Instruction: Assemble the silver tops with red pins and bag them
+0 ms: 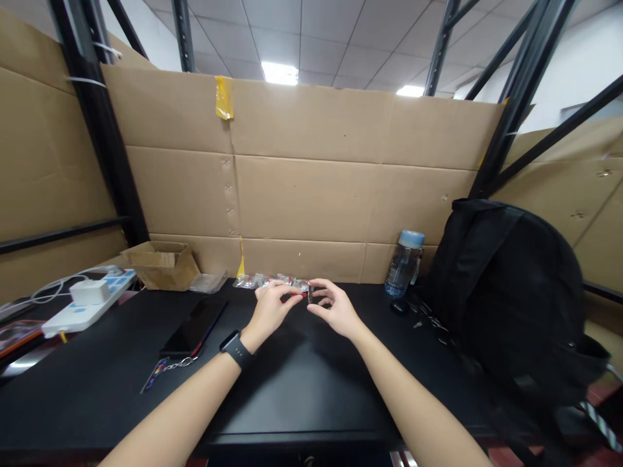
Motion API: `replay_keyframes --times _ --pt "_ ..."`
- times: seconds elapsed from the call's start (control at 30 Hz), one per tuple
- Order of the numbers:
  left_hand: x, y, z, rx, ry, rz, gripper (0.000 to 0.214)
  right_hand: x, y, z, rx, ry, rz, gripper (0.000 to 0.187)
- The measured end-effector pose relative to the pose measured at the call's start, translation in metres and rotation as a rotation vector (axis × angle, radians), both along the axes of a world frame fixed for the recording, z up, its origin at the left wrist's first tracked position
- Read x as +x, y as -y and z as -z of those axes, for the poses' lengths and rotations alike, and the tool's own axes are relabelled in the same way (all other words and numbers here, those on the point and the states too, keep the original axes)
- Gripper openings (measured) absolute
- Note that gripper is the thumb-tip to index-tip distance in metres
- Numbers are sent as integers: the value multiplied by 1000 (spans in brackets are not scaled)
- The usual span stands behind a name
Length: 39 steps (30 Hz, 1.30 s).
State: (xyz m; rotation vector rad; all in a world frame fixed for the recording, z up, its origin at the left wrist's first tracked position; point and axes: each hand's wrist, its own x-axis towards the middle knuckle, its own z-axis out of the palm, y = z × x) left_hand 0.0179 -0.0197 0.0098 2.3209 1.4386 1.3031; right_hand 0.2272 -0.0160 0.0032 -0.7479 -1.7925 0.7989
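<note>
Just above the black desk (292,389), my two hands are close together. My right hand (337,309) pinches a small, thin, shiny piece (310,294) upright between thumb and fingers; its kind is too small to tell. My left hand (275,305), wearing a dark watch (236,349) on the wrist, has its thumb and forefinger closed near that piece. A bit of red shows by those fingertips, but I cannot make out what it is. Behind the hands lies a row of small clear plastic packets (248,281) with silver and red contents, partly covered by my fingers.
At left are a small open cardboard box (163,267), a clear plastic bag (208,282), a power strip (92,305) and a phone (192,329) with a keychain (160,370). At right are a water bottle (403,264), a black mouse-like object (400,306) and a backpack (511,298). Cardboard walls (302,194) enclose the desk.
</note>
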Motion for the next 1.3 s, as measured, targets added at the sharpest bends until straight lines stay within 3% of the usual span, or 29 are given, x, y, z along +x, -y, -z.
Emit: replay_keyframes --times 0.63,0.93,1.07,1.2,1.3 --pt "8 6 3 84 -70 -39 13 -13 14 -4 -13 -22 -4 49" --pt "14 9 8 97 -64 -42 12 -17 9 5 -20 -75 35 50" --pt "14 8 8 104 -72 -51 12 -14 7 4 -88 -117 7 53" --pt "11 8 5 129 -80 -75 11 -7 3 1 -112 -54 12 28" --pt "10 7 5 138 -85 -55 11 -4 1 0 -19 98 69 26"
